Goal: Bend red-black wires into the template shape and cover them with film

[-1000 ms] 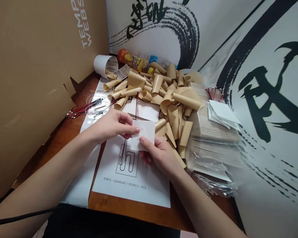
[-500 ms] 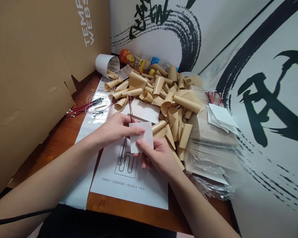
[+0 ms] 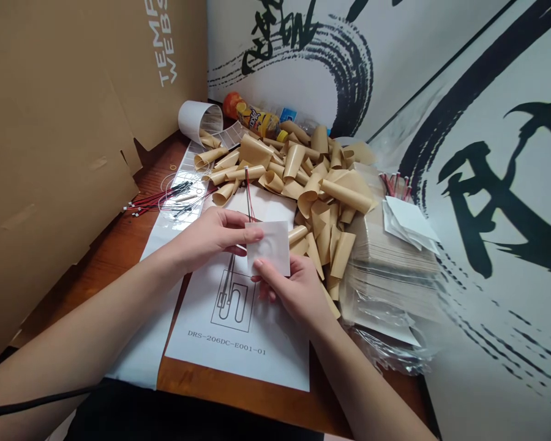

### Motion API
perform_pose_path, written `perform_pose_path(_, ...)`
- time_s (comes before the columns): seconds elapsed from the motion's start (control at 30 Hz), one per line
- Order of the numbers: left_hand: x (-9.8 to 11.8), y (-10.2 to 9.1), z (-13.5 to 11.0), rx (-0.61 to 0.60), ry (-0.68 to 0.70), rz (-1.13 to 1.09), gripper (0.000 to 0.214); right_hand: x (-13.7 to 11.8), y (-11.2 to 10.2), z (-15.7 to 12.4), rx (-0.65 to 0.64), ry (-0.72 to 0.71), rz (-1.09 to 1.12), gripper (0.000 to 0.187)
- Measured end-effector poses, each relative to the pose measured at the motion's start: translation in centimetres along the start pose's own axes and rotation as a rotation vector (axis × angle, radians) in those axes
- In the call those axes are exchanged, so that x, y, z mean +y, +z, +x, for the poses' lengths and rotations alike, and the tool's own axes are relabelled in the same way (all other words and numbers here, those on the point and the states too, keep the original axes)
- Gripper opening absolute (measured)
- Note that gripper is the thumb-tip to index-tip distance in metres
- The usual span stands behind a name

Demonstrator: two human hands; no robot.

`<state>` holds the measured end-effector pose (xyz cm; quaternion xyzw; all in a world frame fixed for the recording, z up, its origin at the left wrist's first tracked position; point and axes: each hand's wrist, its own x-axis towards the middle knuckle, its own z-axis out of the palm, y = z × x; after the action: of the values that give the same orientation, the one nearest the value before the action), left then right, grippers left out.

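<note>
Both hands hold a white square pad (image 3: pixel 269 248) by its edges, my left hand (image 3: pixel 213 236) at its left edge and my right hand (image 3: pixel 291 291) under its lower edge. Thin red and black wires (image 3: pixel 248 196) rise from behind the pad, and their lower ends are hidden. Below my hands lies a white printed sheet (image 3: pixel 236 346) with a looped outline drawing and the code DRS-206DC-E001-01. Curled tan backing papers (image 3: pixel 319 196) are heaped just beyond my right hand.
A stack of flat sheets in clear plastic (image 3: pixel 390 275) stands to the right, with white squares (image 3: pixel 408 220) and red-tipped wires (image 3: pixel 393 184) on it. A wire bundle (image 3: pixel 165 201) lies left on a label strip, near a white label roll (image 3: pixel 199 120). Cardboard (image 3: pixel 59 153) walls the left.
The pad has shifted slightly right and up and tilts a little more, with the wires still rising behind it. The whole view has drifted slightly.
</note>
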<state>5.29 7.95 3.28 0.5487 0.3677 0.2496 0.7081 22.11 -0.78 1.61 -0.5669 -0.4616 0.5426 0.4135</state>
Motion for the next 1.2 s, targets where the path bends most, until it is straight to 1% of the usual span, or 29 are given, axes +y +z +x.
perform_pose_path(0.1,0.0,0.2,-0.1,0.097,0.061,0.106,0.031,0.0,0.0,0.0,0.006,0.006,-0.002,0.038)
perform_pose_path(0.2,0.1,0.4,-0.1,0.111,0.092,0.121,0.03,0.1,0.1,-0.1,0.009,0.024,-0.014,0.035)
perform_pose_path(0.3,0.0,0.7,0.0,0.053,0.071,0.049,0.026,0.2,0.1,-0.2,0.024,0.006,-0.016,0.036)
perform_pose_path(0.4,-0.4,0.8,0.1,-0.019,0.047,0.034,0.023,0.6,0.1,-0.1,0.038,-0.018,0.026,0.034)
perform_pose_path(0.57,-0.6,1.0,0.0,-0.025,0.061,0.032,0.016,0.7,0.0,0.1,0.035,-0.024,0.028,0.035)
perform_pose_path(0.73,-0.8,1.2,0.1,-0.106,0.048,-0.066,0.009,0.5,0.2,0.1,0.054,-0.03,0.01,0.032)
perform_pose_path(0.8,-1.0,1.4,0.2,-0.117,0.057,-0.1,0.006,0.6,0.2,0.1,0.062,-0.038,0.004,0.032)
perform_pose_path(0.87,-1.1,1.7,0.2,-0.092,0.071,-0.121,0.005,0.6,0.2,0.0,0.065,-0.046,-0.02,0.032)
perform_pose_path(1.0,-1.1,2.1,0.1,-0.023,0.089,-0.098,0.014,0.8,0.3,-0.2,0.061,-0.043,-0.061,0.032)
perform_pose_path(1.13,-0.9,2.0,0.0,-0.002,0.066,-0.059,0.02,0.7,0.4,-0.2,0.051,-0.031,-0.037,0.031)
perform_pose_path(1.2,-1.0,1.9,0.1,0.002,0.08,-0.055,0.022,0.9,0.5,-0.3,0.026,-0.017,-0.035,0.03)
